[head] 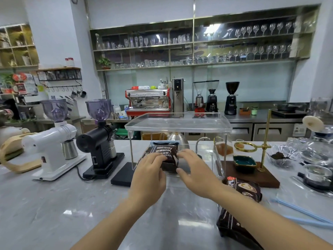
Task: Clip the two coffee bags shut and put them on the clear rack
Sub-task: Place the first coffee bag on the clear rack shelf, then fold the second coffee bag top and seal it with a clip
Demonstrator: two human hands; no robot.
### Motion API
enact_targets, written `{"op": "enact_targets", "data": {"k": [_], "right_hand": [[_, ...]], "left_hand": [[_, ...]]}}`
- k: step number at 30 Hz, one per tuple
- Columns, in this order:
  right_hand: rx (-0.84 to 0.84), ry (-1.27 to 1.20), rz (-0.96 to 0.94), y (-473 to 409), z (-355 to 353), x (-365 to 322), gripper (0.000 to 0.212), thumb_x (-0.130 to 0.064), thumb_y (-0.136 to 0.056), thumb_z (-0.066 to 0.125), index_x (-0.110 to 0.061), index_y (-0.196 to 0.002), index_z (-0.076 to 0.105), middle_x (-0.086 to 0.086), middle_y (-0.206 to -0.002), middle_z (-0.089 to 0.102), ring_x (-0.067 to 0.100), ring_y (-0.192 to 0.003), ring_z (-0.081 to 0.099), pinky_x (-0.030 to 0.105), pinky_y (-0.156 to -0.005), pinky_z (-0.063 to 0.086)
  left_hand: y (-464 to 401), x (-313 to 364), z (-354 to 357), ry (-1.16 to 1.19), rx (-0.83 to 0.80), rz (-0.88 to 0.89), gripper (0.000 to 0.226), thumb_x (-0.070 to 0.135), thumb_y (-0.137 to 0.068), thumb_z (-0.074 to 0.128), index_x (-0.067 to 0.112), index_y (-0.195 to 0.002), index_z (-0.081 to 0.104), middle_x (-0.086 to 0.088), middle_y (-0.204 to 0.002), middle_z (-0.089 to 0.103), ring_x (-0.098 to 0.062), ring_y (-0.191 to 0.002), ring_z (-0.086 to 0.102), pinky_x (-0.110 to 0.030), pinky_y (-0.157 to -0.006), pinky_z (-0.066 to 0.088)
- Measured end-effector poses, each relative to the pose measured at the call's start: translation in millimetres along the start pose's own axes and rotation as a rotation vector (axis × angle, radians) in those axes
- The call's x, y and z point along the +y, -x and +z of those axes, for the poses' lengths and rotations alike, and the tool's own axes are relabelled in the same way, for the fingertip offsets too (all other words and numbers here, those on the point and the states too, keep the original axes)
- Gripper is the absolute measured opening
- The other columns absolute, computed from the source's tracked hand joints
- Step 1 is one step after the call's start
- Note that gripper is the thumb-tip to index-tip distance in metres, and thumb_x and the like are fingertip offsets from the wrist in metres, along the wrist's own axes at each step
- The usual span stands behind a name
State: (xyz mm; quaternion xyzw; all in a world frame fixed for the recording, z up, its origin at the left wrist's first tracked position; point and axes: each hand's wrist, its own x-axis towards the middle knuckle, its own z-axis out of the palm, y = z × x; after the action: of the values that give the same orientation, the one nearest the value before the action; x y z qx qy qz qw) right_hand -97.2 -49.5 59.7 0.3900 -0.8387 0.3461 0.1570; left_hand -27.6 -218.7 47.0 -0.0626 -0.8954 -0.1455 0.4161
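Both hands grip the first coffee bag [163, 150], upright in the lower space of the clear rack [178, 127]: left hand [149, 170] with fingers curled over its front, right hand [194, 170] pinching its right edge. Second coffee bag [246, 188] lies flat on the desk [72, 204], right of the rack, partly under the right forearm.

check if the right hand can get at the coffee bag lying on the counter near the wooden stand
Probably yes: that coffee bag lies in the open on the counter beneath the right forearm. But the right hand holds the other coffee bag in the clear rack and must let go first.
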Motion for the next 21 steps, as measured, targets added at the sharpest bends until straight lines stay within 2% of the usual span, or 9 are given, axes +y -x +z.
{"op": "enact_targets", "data": {"k": [2,4,7,9,11,13,17,19,21], "right_hand": [[0.052,0.003,-0.098,28.1,-12.3,-0.1,0.035,-0.021,-0.094,0.061,-0.02,-0.129,0.057,-0.005,-0.132,0.056,0.002,-0.123,0.047,0.025,-0.11,0.039],[0.093,0.023,-0.186,63.0,-25.5,5.2,0.029,-0.017,-0.092,0.061,-0.019,-0.121,0.065,-0.004,-0.124,0.064,0.003,-0.121,0.053,0.018,-0.106,0.04],[0.241,0.078,-0.312,116.6,-43.3,23.6,0.021,-0.011,-0.09,0.059,-0.013,-0.108,0.071,0.003,-0.115,0.069,0.014,-0.113,0.062,0.024,-0.099,0.046],[0.337,0.104,-0.339,147.4,-49.7,43.1,0.018,-0.008,-0.09,0.058,-0.011,-0.102,0.071,0.005,-0.112,0.069,0.019,-0.108,0.063,0.029,-0.095,0.046],[0.41,0.071,-0.231,167.8,-53.9,66.1,0.017,-0.013,-0.091,0.058,-0.017,-0.104,0.069,-0.001,-0.114,0.067,0.018,-0.11,0.062,0.029,-0.095,0.045],[0.448,0.012,0.027,180.4,-53.8,93.3,0.022,-0.017,-0.091,0.06,-0.028,-0.11,0.063,-0.01,-0.117,0.064,0.011,-0.115,0.059,0.027,-0.097,0.045],[0.304,-0.225,0.533,188.4,-45.5,135.3,0.031,-0.021,-0.096,0.062,-0.033,-0.123,0.051,-0.005,-0.126,0.057,0.005,-0.115,0.055,0.022,-0.095,0.042],[0.264,-0.408,0.595,186.8,-42.8,143.4,0.022,-0.02,-0.099,0.058,-0.036,-0.114,0.054,-0.003,-0.123,0.061,-0.01,-0.104,0.061,0.009,-0.086,0.045],[0.25,-0.534,0.62,182.4,-43.2,147.8,0.024,-0.02,-0.099,0.058,-0.033,-0.119,0.057,-0.003,-0.123,0.064,-0.011,-0.101,0.064,0.013,-0.081,0.052]], "left_hand": [[17.9,15.2,3.8,0.081,0.048,0.063,0.033,-0.006,-0.077,0.071,0.008,-0.107,0.074,-0.005,-0.108,0.075,-0.022,-0.102,0.069,-0.031,-0.09,0.055],[37.4,36.3,16.1,0.199,0.047,0.07,0.027,0.002,-0.079,0.068,0.012,-0.103,0.074,0.0,-0.1,0.074,-0.012,-0.093,0.066,-0.022,-0.083,0.053],[67.8,73.0,44.8,0.392,0.004,-0.059,0.021,0.009,-0.078,0.068,0.016,-0.097,0.076,0.013,-0.085,0.071,0.005,-0.072,0.058,-0.011,-0.072,0.048],[86.1,94.7,64.5,0.509,-0.072,-0.207,0.014,0.016,-0.082,0.069,0.024,-0.092,0.075,0.016,-0.078,0.072,0.002,-0.067,0.062,-0.011,-0.065,0.05],[96.4,110.9,83.7,0.613,-0.133,-0.382,0.013,0.02,-0.088,0.073,0.033,-0.088,0.071,0.01,-0.076,0.074,-0.004,-0.067,0.067,-0.013,-0.059,0.051],[102.0,124.7,100.4,0.67,-0.195,-0.52,0.02,0.022,-0.093,0.074,0.039,-0.085,0.067,0.008,-0.079,0.075,-0.002,-0.07,0.07,-0.013,-0.062,0.054],[106.2,135.9,121.9,0.746,-0.249,-0.647,0.019,0.024,-0.097,0.07,0.037,-0.083,0.067,0.015,-0.086,0.076,0.013,-0.078,0.068,-0.006,-0.065,0.05],[104.5,140.7,129.0,0.794,-0.264,-0.688,0.014,0.023,-0.095,0.072,0.033,-0.086,0.069,0.013,-0.088,0.078,0.012,-0.076,0.07,-0.007,-0.066,0.051],[100.7,150.2,135.9,0.844,-0.298,-0.729,0.007,0.023,-0.091,0.076,0.027,-0.09,0.07,0.009,-0.091,0.079,0.002,-0.075,0.073,-0.016,-0.069,0.055]]}}
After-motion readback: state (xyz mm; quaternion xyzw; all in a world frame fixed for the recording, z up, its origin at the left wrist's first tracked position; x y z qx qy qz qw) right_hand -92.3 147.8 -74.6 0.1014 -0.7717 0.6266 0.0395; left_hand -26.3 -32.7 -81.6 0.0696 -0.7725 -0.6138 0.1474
